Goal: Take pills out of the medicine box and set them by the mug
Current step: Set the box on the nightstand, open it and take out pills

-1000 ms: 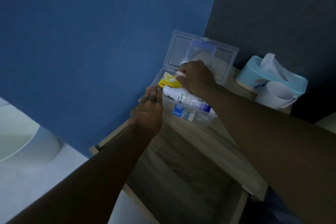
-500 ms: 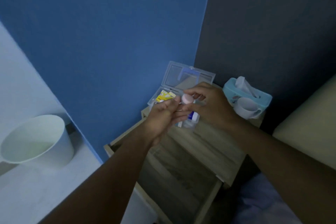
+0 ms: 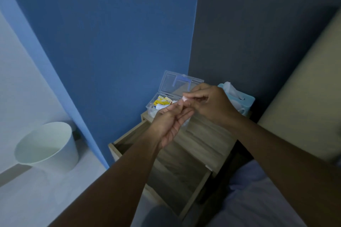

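Fingers (image 3: 190, 96) of right hand (image 3: 212, 105) pinch small pale pill (image 3: 185, 98) above open left hand (image 3: 171, 121), over box (image 3: 162, 101). Likely light, smooth, crumbly: hold by edges, gently.

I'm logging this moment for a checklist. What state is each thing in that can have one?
medicine box: lid open, tilted back toward the wall, packets inside
drawer: pulled out
right hand: pinching a small pale pill at the fingertips
left hand: palm up, fingers loosely curled, under the pill
tissue box: tissue sticking out of the top
white bin: upright, uncovered
mug: hidden behind the right hand
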### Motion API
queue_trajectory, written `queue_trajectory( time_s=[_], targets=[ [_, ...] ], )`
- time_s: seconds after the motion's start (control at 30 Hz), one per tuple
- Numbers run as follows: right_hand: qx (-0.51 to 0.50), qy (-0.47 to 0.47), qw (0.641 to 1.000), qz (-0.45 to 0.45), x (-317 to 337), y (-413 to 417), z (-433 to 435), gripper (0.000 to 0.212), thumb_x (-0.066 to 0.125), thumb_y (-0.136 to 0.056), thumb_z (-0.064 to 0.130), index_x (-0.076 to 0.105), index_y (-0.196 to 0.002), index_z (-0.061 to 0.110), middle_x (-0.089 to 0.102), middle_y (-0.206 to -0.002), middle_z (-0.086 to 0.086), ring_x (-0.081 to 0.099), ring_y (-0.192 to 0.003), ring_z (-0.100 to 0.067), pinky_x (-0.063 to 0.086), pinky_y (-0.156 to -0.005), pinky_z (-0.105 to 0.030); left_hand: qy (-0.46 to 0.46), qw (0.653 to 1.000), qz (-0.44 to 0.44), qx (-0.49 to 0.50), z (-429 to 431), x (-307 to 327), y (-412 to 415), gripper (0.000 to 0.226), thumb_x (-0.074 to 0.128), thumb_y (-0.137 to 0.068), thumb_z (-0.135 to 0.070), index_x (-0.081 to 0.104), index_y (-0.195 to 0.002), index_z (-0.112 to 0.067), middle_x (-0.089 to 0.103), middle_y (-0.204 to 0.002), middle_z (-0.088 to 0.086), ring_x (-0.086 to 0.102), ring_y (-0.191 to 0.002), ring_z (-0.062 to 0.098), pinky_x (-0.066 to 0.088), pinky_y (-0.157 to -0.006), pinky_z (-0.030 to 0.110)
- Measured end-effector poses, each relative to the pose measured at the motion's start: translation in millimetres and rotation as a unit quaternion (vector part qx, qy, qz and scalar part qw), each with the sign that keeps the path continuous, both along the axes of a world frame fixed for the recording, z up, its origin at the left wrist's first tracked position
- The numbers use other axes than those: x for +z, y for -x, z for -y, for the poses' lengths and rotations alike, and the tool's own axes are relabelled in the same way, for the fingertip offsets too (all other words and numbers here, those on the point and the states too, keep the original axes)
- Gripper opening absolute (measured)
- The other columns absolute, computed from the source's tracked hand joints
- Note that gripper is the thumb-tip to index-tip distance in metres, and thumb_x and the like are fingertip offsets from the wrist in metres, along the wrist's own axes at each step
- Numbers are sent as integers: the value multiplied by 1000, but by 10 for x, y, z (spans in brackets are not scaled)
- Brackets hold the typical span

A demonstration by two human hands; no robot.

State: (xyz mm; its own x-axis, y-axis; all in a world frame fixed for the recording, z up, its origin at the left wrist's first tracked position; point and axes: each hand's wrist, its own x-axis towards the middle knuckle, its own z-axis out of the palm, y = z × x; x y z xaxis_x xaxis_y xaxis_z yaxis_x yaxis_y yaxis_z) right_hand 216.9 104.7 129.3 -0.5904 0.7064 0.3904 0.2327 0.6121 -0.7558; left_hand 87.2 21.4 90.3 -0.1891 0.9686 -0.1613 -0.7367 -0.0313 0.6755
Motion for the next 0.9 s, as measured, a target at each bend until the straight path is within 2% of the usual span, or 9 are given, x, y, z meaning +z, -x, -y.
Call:
queue_trajectory(
  time_s=[0.17, 0.23, 0.33, 0.43, 0.5, 0.57, 0.73, 0.83, 0.9],
  targets=[
    [49, 107, 993, -24, 58, -112, 20, 26, 75, -88, 8, 74, -114, 13, 75, -109, 0, 72, -104, -14, 55, -99, -33, -25, 999, 20, -19, -11, 33, -88, 39, 51, -98, -13, 55, -129, 10, 62, -129, 26, 60, -124, 31, 53, -99, 35],
    [90, 175, 980, -12, 119, -163, 11, 31, 74, -90, 14, 71, -120, 18, 76, -116, 5, 70, -110, -7, 53, -100, -27, -31, 999, 30, -21, 1, 13, -96, 38, 60, -89, -18, 64, -118, 6, 71, -117, 21, 69, -110, 25, 57, -94, 32],
    [62, 127, 989, 48, 194, -183, -4, 49, 78, -86, 27, 63, -133, 27, 65, -131, 17, 58, -125, 1, 43, -108, -24, -31, 999, 32, -23, 0, -22, -65, 28, 61, -88, -16, 68, -107, 3, 74, -106, 19, 74, -98, 22, 60, -86, 31],
    [-10, 32, 996, 86, 242, -151, 11, 31, 79, -78, 47, 77, -106, 33, 75, -104, 14, 69, -95, 1, 53, -84, -17, -31, 999, 25, -29, -25, -44, -52, 23, 55, -95, -9, 65, -109, 6, 68, -112, 23, 72, -100, 26, 60, -89, 34],
    [18, 13, 995, 96, 262, -150, -13, 7, 80, -80, 42, 79, -82, 36, 79, -83, 15, 71, -75, 7, 51, -68, -8, -30, 999, 15, -35, -26, -56, -59, 24, 56, -94, -10, 65, -108, 7, 66, -113, 24, 71, -103, 28, 59, -90, 35],
    [48, 12, 992, 117, 292, -170, -40, 8, 79, -85, 31, 80, -92, 33, 77, -84, 19, 70, -79, 11, 49, -70, -4, -29, 999, 13, -43, -18, -74, -57, 26, 62, -89, -13, 69, -106, 6, 70, -111, 23, 71, -105, 28, 59, -88, 33],
    [55, 30, 980, 190, 245, -201, -56, 62, 84, -78, 34, 60, -136, 32, 64, -126, 19, 62, -111, -2, 49, -93, -23, -16, 999, 29, -43, -17, -173, -66, 22, 65, -87, -9, 74, -102, 3, 73, -111, 20, 72, -103, 25, 60, -85, 32],
    [3, -24, 977, 210, 211, -167, -60, 51, 81, -76, 49, 72, -122, 27, 74, -112, 12, 63, -84, 7, 48, -81, -20, -8, 998, 36, -41, -32, -214, -97, 22, 53, -95, -2, 70, -104, 7, 70, -113, 24, 72, -102, 29, 61, -86, 35],
    [11, -35, 978, 206, 234, -151, -62, 33, 79, -82, 39, 78, -110, 22, 77, -98, 11, 61, -72, 13, 46, -75, -17, 1, 999, 30, -40, -31, -202, -109, 25, 50, -97, -2, 62, -114, 12, 66, -117, 28, 69, -107, 32, 59, -91, 37]
  ],
)
